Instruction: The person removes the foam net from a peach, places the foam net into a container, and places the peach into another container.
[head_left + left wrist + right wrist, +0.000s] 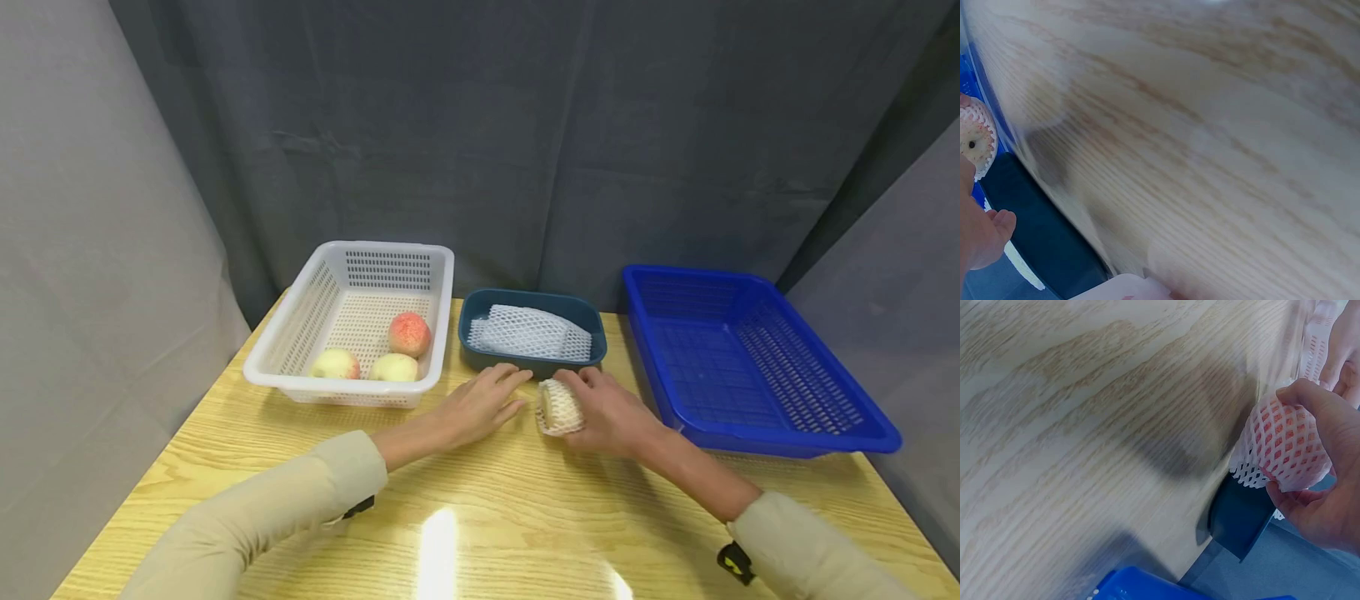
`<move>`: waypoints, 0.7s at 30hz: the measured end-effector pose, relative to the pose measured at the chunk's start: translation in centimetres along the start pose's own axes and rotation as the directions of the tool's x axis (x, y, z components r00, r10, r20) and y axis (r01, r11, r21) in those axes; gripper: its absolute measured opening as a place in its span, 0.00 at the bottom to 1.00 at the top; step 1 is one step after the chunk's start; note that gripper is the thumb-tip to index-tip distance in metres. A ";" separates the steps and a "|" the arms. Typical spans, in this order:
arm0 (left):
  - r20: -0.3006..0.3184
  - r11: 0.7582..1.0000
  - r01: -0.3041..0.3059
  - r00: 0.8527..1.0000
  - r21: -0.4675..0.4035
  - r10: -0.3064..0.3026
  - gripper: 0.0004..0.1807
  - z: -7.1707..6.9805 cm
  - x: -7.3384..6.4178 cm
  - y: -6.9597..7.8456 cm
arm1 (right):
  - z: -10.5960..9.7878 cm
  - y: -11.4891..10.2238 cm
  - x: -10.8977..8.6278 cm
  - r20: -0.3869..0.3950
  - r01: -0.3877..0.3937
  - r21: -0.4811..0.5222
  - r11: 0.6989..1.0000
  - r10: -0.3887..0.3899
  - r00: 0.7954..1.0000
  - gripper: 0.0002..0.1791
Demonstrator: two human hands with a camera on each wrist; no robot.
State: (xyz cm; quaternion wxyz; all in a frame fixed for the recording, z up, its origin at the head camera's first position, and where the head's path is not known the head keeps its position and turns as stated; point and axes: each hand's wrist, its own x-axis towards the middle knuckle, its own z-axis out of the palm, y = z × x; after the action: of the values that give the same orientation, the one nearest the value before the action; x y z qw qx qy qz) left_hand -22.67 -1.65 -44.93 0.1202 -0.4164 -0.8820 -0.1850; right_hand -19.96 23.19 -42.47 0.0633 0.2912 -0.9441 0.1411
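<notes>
My right hand [611, 414] grips a peach in a white foam net [1288, 440], thumb on one side and fingers on the other. Red skin shows through the mesh in the right wrist view, and the fruit's pale end with a dark spot shows in the left wrist view. My left hand [480, 407] is apart from the peach, fingers fairly straight and pointing toward it, with nothing held. Just beyond both hands is a dark teal tray [531, 367] holding white foam nets [528, 332].
A white basket [258, 372] at left contains three peaches, one red [409, 334] and two pale yellow [335, 364]. At right stands a large blue basket [780, 433]. Grey curtains [487, 150] hang behind the wooden table [510, 517].
</notes>
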 end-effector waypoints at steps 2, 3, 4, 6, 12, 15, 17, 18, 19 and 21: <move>0.018 1.000 0.016 1.000 -0.001 -0.016 0.25 0.0 0.0 0.0 | 0.1 -0.1 0.1 0.018 -0.016 0.007 1.000 0.016 1.000 0.48; 0.024 1.000 0.022 0.999 0.000 -0.022 0.25 0.1 -0.1 0.0 | 0.2 -0.1 0.1 0.025 -0.022 0.009 1.000 0.022 0.999 0.48; 0.030 1.000 0.028 0.999 0.002 -0.028 0.25 0.1 -0.1 0.0 | 0.2 -0.2 0.2 0.032 -0.027 0.006 1.000 0.027 0.999 0.48; 0.039 0.999 0.033 0.999 0.004 -0.033 0.25 0.1 -0.1 0.0 | 0.4 -0.2 0.4 0.039 -0.034 -0.001 0.999 0.034 0.999 0.49; 0.047 0.999 0.038 0.998 -0.005 -0.037 0.25 0.2 -0.1 -0.1 | 0.7 -0.5 0.8 0.043 -0.039 -0.006 0.999 0.039 0.998 0.48; 0.050 0.999 0.042 0.998 -0.009 -0.042 0.25 0.2 -0.2 -0.1 | 0.9 -0.6 0.9 0.040 -0.030 -0.010 0.999 0.031 0.999 0.47; 0.054 0.999 0.048 0.997 -0.002 -0.047 0.25 0.2 -0.2 -0.1 | 1.1 -0.6 1.0 0.045 -0.025 -0.008 1.000 0.025 0.999 0.47; 0.056 0.999 0.051 0.997 0.003 -0.051 0.25 0.2 -0.2 -0.1 | 1.1 -0.6 1.0 0.048 -0.024 -0.006 1.000 0.024 0.999 0.47; 0.059 0.999 0.054 0.997 0.006 -0.054 0.25 0.2 -0.1 0.0 | 1.1 -0.7 1.0 0.056 -0.027 -0.005 1.000 0.027 0.998 0.47; 0.063 0.998 0.059 0.996 0.013 -0.059 0.25 0.2 -0.1 0.0 | 1.2 -0.8 1.0 0.067 -0.032 0.000 0.999 0.032 0.997 0.47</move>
State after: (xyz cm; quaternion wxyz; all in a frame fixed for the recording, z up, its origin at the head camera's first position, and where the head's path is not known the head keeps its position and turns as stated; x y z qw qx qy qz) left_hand -22.61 -1.67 -45.14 0.0890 -0.3952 -0.8983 -0.1701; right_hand -20.39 21.67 -43.19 0.0293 0.2804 -0.9502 0.1329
